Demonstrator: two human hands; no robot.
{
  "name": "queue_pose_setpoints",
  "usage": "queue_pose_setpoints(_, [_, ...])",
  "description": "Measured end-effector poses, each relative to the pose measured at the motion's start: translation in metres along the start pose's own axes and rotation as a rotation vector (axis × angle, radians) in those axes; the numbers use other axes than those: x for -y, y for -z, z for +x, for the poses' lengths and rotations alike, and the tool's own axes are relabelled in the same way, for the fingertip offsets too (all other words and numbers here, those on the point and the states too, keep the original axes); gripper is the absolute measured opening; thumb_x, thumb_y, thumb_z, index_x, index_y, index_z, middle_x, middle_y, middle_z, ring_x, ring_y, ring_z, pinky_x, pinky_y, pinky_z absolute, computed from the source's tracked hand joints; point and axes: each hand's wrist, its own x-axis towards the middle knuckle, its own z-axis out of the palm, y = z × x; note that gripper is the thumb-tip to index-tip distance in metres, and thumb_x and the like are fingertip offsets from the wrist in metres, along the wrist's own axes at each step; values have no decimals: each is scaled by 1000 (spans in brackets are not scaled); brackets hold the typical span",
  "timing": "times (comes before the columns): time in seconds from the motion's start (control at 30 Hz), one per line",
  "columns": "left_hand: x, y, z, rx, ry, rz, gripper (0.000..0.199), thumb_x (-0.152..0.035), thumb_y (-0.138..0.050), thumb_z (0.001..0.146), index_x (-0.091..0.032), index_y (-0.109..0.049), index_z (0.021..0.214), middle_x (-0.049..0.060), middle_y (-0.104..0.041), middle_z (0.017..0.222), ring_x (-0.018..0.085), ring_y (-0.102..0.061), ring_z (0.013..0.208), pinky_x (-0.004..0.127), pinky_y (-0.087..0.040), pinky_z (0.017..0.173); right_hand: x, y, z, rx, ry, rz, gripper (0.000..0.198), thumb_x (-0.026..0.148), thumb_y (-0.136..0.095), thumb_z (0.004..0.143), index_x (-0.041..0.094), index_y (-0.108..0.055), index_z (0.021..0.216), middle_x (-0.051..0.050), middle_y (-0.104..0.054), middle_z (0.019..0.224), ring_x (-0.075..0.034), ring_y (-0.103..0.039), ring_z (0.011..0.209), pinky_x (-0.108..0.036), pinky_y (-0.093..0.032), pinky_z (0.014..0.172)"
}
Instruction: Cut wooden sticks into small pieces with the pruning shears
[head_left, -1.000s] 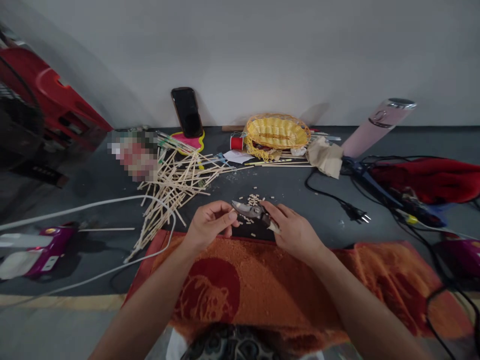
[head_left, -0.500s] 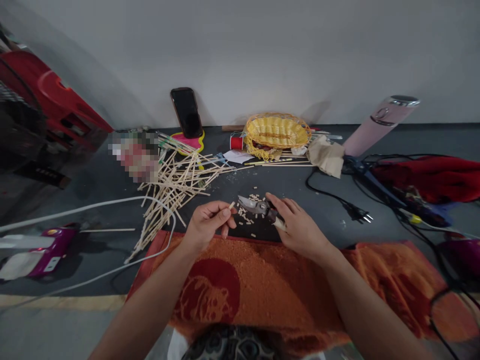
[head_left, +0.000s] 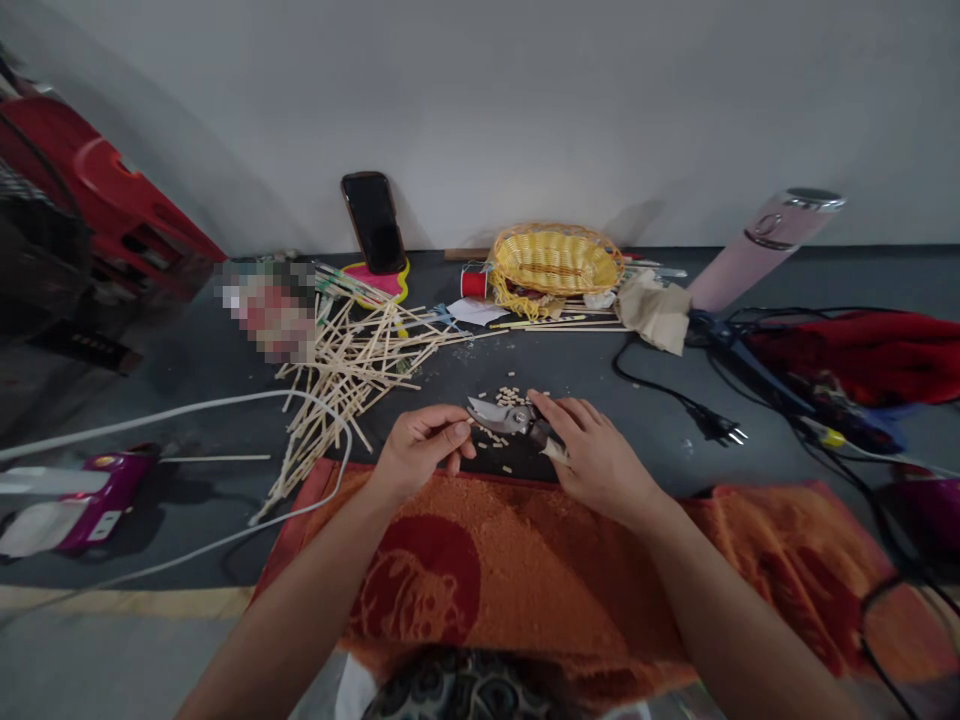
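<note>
My right hand [head_left: 596,450] is closed around the handles of a pair of pruning shears [head_left: 504,415], their blades pointing left. Between the thumb and fingers of my left hand [head_left: 427,447] is a short thin wooden stick [head_left: 471,421], mostly hidden; its tip meets the shears' blades. Beneath and behind the shears, several small cut wooden pieces [head_left: 510,396] lie scattered on the dark tabletop. A loose heap of long thin wooden sticks [head_left: 352,365] spreads to the left of my left hand.
An orange towel [head_left: 555,560] covers the near edge. Toward the wall stand a yellow basket [head_left: 559,262], a red thread spool [head_left: 474,285], a phone [head_left: 373,222] and a pink flask [head_left: 757,255]. A white cable [head_left: 225,405] crosses the left; a black plug [head_left: 720,427] lies right.
The shears have shifted slightly left, bringing their blades to the tip of the stick. My left hand stays nearly in place, and less of the stick shows.
</note>
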Motion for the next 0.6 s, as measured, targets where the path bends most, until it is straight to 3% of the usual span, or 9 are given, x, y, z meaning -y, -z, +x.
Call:
queue_pose_setpoints(0.33, [4,1,2,-19,-24,40,24,-36,-68,79,-13,-68,86,1,-66,61,6,-50,41,18,-40,41,2,-1,-2,49,6,11,62,13,-42,85,20,-30,145,-13,-56,120,-25,-54,106,-41,-47,90])
queue_pose_setpoints(0.6, [2,-3,2,7,-35,-19,21,-33,-64,84,-14,-68,91,1,-67,64,5,-52,40,16,-40,41,-11,-4,2,-83,-158,31,59,20,-44,88,20,-29,145,-13,-55,126,-27,-54,114,-40,-48,93])
